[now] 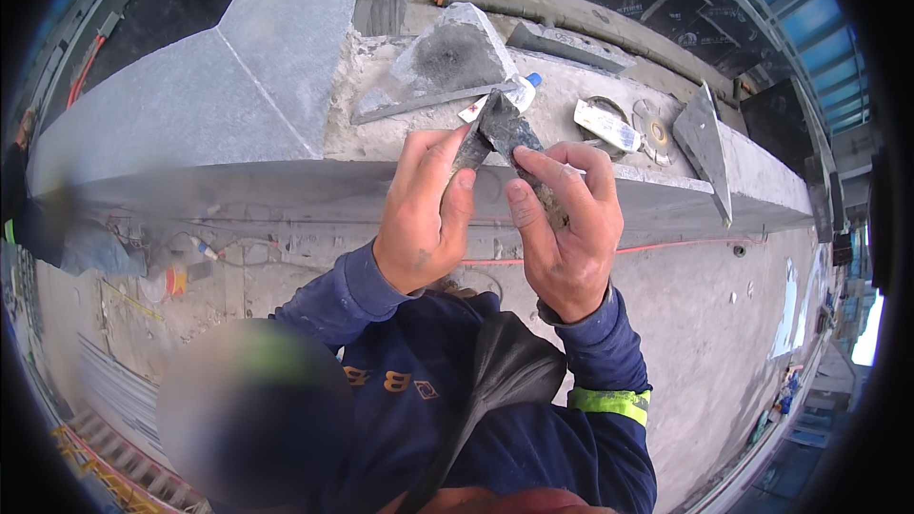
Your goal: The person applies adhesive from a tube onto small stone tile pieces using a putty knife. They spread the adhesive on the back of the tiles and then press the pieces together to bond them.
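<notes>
Two hands clamped on dark stone shard (503, 133): left hand (426, 214) at 7 o'clock, right hand (564, 228) at 5; long axis 11-to-5.

Outdoor work site, daylight, no hard shadows. A long grey stone ledge (724, 195) crosses the view. On its top lie triangular stone offcuts (447, 62) (one large, one upright near the right end (705, 138)), a round cutting disc (655, 130) and a white tube (606, 124). Behind the ledge, large polished grey slabs (238, 67) meet at a seam. Below the ledge, a rough concrete floor (705, 324) carries an orange cable (657, 247). Far right of the ledge, blue-glazed framing (809, 29).
</notes>
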Tool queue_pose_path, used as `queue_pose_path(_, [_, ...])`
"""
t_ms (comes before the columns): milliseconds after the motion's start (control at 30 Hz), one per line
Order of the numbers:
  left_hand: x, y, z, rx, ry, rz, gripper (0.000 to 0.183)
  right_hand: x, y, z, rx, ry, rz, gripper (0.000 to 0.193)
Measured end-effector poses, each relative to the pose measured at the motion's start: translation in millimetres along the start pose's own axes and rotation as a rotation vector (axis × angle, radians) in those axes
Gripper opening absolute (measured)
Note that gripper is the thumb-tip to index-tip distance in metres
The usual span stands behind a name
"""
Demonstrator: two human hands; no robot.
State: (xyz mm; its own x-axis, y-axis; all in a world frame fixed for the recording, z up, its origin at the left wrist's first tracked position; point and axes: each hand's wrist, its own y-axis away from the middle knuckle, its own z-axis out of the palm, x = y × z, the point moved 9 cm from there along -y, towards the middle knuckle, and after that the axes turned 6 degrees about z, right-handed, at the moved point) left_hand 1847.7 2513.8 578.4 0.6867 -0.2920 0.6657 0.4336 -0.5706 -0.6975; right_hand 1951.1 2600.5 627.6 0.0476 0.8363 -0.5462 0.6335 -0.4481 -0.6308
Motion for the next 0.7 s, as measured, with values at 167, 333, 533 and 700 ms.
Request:
queue_pose_path(167, [4,-2,-1,0.054,-0.081,0.097,0.036,9,-5,8,-0.039,-0.086,0.086,0.027])
queue_pose_path(333, [1,-2,-4,0.072,-0.133,0.097,0.035,25,-5,8,-0.017,-0.186,0.264,0.024])
queue_pose_path(533, [7,-9,-6,0.065,-0.168,0.153,0.037,20,-16,6,-0.031,-0.220,0.217,0.022])
queue_pose_path(700, [18,-30,-16,-0.026,-0.211,0.289,0.044,60,7,22,-0.132,-0.699,0.877,0.033])
